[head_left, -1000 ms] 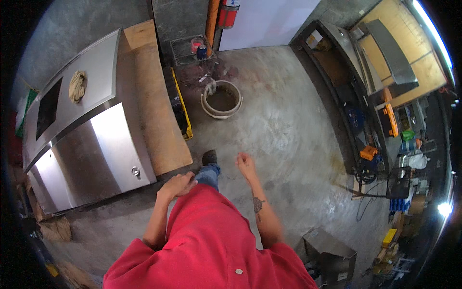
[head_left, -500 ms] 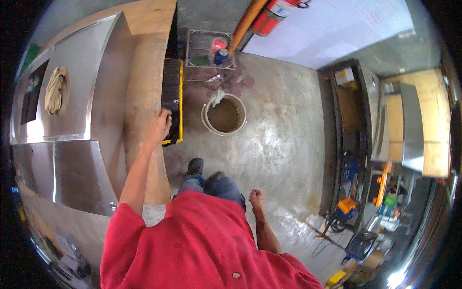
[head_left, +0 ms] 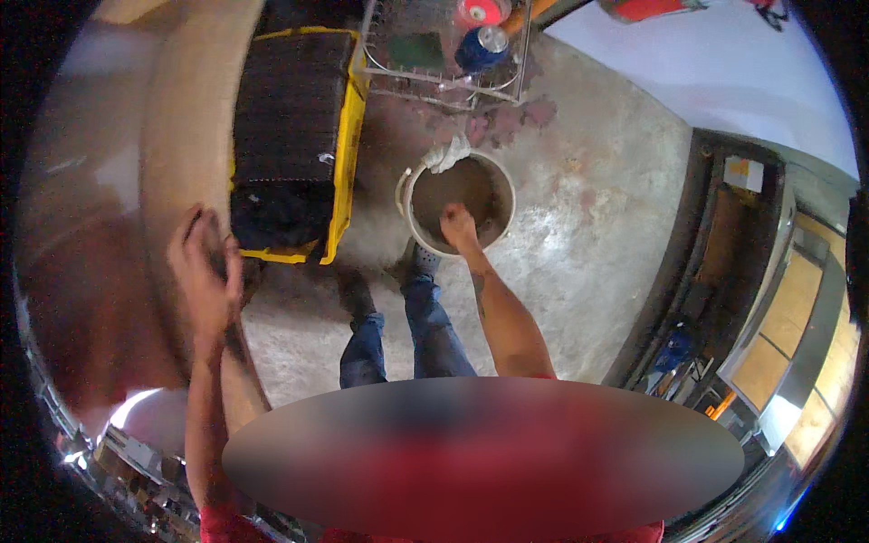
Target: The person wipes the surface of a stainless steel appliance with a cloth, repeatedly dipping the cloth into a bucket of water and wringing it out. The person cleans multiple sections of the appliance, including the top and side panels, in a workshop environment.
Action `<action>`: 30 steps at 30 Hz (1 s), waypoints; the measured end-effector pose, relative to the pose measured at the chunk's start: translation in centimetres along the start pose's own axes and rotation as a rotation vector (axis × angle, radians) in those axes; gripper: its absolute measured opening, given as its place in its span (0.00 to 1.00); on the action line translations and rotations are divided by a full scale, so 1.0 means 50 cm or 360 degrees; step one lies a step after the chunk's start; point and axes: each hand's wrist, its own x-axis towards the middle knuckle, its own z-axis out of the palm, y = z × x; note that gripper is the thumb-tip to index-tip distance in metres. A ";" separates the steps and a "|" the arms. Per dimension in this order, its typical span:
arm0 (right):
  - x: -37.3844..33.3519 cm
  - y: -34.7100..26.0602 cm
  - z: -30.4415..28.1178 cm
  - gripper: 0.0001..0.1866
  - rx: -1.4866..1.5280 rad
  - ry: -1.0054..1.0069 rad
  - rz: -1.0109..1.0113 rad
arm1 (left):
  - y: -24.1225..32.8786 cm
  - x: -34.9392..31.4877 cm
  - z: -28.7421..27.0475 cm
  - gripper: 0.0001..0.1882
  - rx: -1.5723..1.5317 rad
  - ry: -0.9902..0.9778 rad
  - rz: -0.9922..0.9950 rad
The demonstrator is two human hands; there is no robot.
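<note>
My left hand point(head_left: 206, 271) is at the edge of the wooden tabletop point(head_left: 186, 118), thumb and fingers apart, with nothing visible in it. Beside it stands a black box with a yellow rim point(head_left: 348, 172). My right hand point(head_left: 459, 228) is over the mouth of a whitish bucket point(head_left: 509, 213), its fingers curled closed. Whatever those fingers may hold is hidden. Brownish water or residue point(head_left: 453, 185) shows inside the bucket, and a pale rag point(head_left: 447, 156) hangs over its far rim.
Beyond the bucket stands a wire rack point(head_left: 444, 80) with a blue can point(head_left: 482, 50) and a red-pink round item point(head_left: 484, 11). A dark shelf unit point(head_left: 724, 235) lines the right side. A reflective metal surface point(head_left: 100, 226) is at the left.
I have bent forward, and the bucket and box appear larger. My right hand has moved from beside my body to over the bucket. My left hand has opened at the tabletop edge.
</note>
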 end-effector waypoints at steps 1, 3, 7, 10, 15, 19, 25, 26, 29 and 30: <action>0.079 0.041 0.044 0.08 0.0153 -0.0211 0.0520 | -0.006 0.020 0.007 0.25 -0.0040 0.0031 0.0073; 0.182 0.042 0.093 0.15 0.0480 -0.0172 0.0793 | -0.019 0.010 0.019 0.25 -0.0099 0.0086 0.0047; 0.261 -0.014 0.124 0.21 0.1237 0.0107 0.1388 | -0.025 -0.017 0.030 0.26 -0.0232 0.0128 -0.0108; 0.247 0.045 0.120 0.17 0.1846 0.0243 0.1123 | -0.038 -0.011 0.027 0.25 -0.0155 0.0108 -0.0026; 0.131 0.069 0.075 0.22 0.0781 0.0053 0.1001 | -0.029 -0.030 0.029 0.24 -0.0064 0.0118 -0.0076; -0.013 0.237 0.109 0.21 0.0939 0.0048 0.1265 | -0.047 -0.014 0.031 0.24 -0.0018 0.0102 -0.0009; -0.003 0.237 0.087 0.30 -0.0614 -0.0555 -0.0036 | -0.079 -0.031 0.017 0.26 0.0112 0.0146 0.0200; 0.015 0.231 0.098 0.34 -0.0594 -0.0758 0.0111 | -0.068 -0.044 0.014 0.26 0.0163 0.0137 0.0165; 0.001 0.326 0.224 0.35 -0.0421 -0.0401 0.0127 | -0.048 -0.056 0.006 0.26 0.0242 0.0117 0.0127; -0.002 0.354 0.266 0.34 -0.0358 -0.0416 0.0234 | -0.044 -0.060 0.007 0.26 0.0258 0.0111 0.0120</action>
